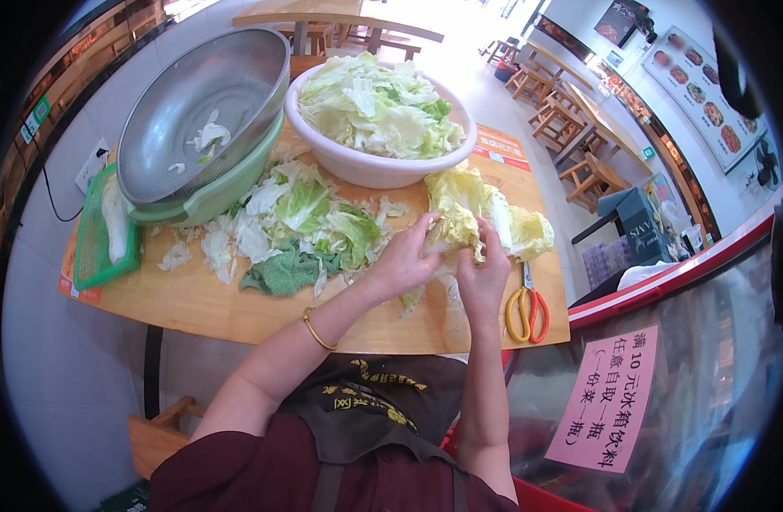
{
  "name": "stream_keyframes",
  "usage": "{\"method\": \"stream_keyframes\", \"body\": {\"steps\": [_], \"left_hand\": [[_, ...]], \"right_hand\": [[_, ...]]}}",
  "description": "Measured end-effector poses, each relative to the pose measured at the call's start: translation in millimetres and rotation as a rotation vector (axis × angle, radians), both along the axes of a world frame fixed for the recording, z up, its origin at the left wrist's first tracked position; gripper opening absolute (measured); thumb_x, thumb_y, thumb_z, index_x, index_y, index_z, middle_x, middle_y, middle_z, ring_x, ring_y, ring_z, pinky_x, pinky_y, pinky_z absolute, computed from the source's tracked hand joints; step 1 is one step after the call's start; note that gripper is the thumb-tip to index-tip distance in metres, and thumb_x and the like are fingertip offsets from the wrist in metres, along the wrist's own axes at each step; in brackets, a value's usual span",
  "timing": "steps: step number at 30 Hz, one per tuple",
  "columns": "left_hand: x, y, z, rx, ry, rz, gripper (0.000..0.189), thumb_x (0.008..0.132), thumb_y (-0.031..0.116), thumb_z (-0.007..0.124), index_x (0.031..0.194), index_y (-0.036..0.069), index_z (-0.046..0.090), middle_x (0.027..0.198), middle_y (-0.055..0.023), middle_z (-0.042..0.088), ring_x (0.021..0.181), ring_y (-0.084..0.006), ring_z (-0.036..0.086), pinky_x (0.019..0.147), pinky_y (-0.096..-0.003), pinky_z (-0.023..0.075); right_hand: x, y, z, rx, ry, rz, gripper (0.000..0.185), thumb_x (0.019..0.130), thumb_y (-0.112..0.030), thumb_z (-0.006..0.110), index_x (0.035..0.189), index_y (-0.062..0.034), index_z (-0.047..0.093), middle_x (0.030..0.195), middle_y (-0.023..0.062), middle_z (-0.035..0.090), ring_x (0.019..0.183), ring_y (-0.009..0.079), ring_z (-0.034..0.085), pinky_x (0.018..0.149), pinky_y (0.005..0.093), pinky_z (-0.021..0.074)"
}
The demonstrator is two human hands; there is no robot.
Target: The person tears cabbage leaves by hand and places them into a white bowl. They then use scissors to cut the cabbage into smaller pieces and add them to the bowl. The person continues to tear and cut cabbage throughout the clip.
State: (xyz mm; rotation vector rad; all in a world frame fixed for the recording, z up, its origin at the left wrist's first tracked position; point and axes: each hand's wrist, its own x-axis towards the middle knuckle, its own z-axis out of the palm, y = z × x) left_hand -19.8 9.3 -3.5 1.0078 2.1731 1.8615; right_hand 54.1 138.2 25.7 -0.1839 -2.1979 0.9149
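Between my two hands is a curled yellow-green cabbage leaf (455, 229). My left hand (409, 253) grips it from the left, and my right hand (484, 265) pinches its right side. More yellowish cabbage leaves (526, 229) lie just beyond and to the right. To the left of my hands, a loose heap of cabbage leaves and scraps (302, 205) spreads over the wooden table (199, 291). A green cloth (289, 267) lies at the heap's near side. Behind my hands stands a pale plastic basin (372, 169) piled high with torn cabbage leaves (379, 109).
Scissors (527, 313) with yellow and red handles lie by the table's right edge. A metal colander (206, 115) tilts in a light green basin (238, 192). Far left, a green plastic basket (84, 256) holds a long white vegetable (114, 221). A glass-topped case (686, 345) stands at right.
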Motion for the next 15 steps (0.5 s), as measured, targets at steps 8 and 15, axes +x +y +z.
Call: {"method": "stream_keyframes", "body": {"steps": [8,15], "left_hand": [[-2.5,-1.6,-1.9,0.124,-0.147,-0.119,0.059,0.088,0.012,0.061,0.142,-0.002,0.039,0.124,-0.0247,0.058,0.115,-0.0292,0.058,0.096,-0.0368,0.0463],[-5.0,2.0,-5.3,0.197,-0.167,-0.158,0.061,0.089,0.016,0.063,0.141,-0.002,0.039,0.129,-0.0239,0.055,0.112,-0.0326,0.061,0.093,-0.0376,0.0484]], "right_hand": [[-6.0,15.9,-16.5,-0.579,0.051,0.116,0.042,0.085,0.006,0.051,0.126,0.0030,0.059,0.116,0.0115,0.064,0.100,0.0143,0.063,0.084,0.0268,0.0516],[-5.1,19.2,-12.2,-0.586,0.062,0.135,0.042,0.085,0.004,0.054,0.126,0.0004,0.059,0.115,0.0075,0.063,0.094,0.0118,0.062,0.081,0.0247,0.0511]]}}
